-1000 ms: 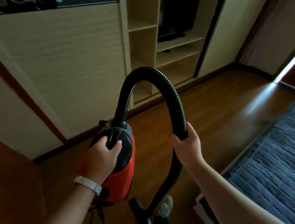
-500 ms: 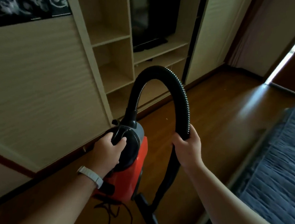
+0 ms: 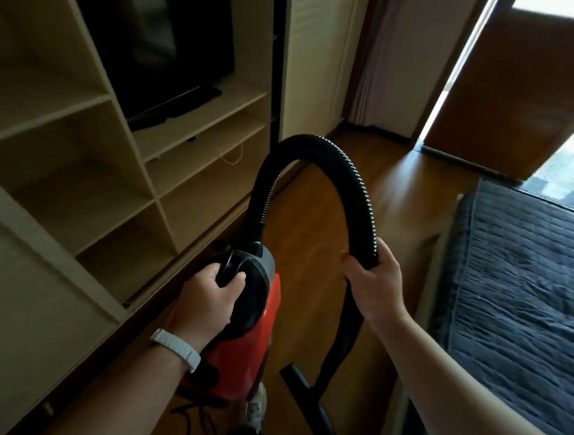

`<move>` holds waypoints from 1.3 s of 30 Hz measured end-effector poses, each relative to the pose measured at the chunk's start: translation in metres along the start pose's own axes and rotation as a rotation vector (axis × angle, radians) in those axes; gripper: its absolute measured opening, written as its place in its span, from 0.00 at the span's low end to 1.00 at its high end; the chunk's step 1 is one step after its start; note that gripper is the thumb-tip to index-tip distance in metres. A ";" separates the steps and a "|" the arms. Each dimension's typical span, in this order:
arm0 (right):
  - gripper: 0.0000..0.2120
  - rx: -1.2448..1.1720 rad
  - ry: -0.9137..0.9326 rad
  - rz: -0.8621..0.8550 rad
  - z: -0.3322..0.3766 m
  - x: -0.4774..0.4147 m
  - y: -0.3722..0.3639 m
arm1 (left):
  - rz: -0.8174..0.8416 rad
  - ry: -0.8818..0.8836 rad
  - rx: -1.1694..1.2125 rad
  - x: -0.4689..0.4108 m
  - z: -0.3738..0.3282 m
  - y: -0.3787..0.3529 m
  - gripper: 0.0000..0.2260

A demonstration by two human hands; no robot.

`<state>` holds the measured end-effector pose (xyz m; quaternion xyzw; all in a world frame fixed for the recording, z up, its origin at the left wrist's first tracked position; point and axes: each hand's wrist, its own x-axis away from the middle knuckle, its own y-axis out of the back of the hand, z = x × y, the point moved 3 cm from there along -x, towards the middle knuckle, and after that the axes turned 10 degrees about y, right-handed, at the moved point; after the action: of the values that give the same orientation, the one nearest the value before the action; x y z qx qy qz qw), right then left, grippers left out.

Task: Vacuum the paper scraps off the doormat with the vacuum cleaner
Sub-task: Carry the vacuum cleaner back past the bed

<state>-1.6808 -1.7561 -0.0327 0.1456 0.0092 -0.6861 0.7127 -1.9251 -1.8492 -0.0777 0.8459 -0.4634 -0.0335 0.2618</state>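
A red and black vacuum cleaner [image 3: 252,338] hangs above the wooden floor. My left hand [image 3: 208,302] grips its black carry handle on top. A ribbed black hose [image 3: 317,158] arches up from the body and comes down to my right hand [image 3: 374,286], which grips it. Below that hand the hose runs down to a flat black floor nozzle [image 3: 307,404] just above the floor. No doormat or paper scraps are in view.
A beige shelf unit [image 3: 110,176] with a dark television [image 3: 161,49] lines the left wall. A bed with a dark blue quilt [image 3: 526,298] fills the right. Wooden floor [image 3: 314,240] runs between them toward an open brown door [image 3: 515,94] with bright light beyond. My shoe [image 3: 256,409] shows below.
I have moved forward along the shelf unit with the vacuum cleaner carried in both hands. The television, the door and the doorway have come closer. Both grips are unchanged.
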 end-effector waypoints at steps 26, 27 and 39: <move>0.08 0.084 -0.086 -0.372 -0.124 -0.425 0.147 | 0.266 -0.247 -0.202 -0.366 -0.279 -0.327 0.14; 0.08 0.085 -0.090 -0.372 -0.128 -0.442 0.159 | 0.272 -0.248 -0.201 -0.373 -0.294 -0.344 0.14; 0.07 0.093 -0.065 -0.451 -0.166 -0.632 0.264 | 0.279 -0.302 -0.164 -0.477 -0.441 -0.508 0.13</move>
<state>-1.4275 -1.0986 -0.0055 0.1504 -0.0132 -0.8321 0.5336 -1.6754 -1.0647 -0.0272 0.7350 -0.6054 -0.1607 0.2595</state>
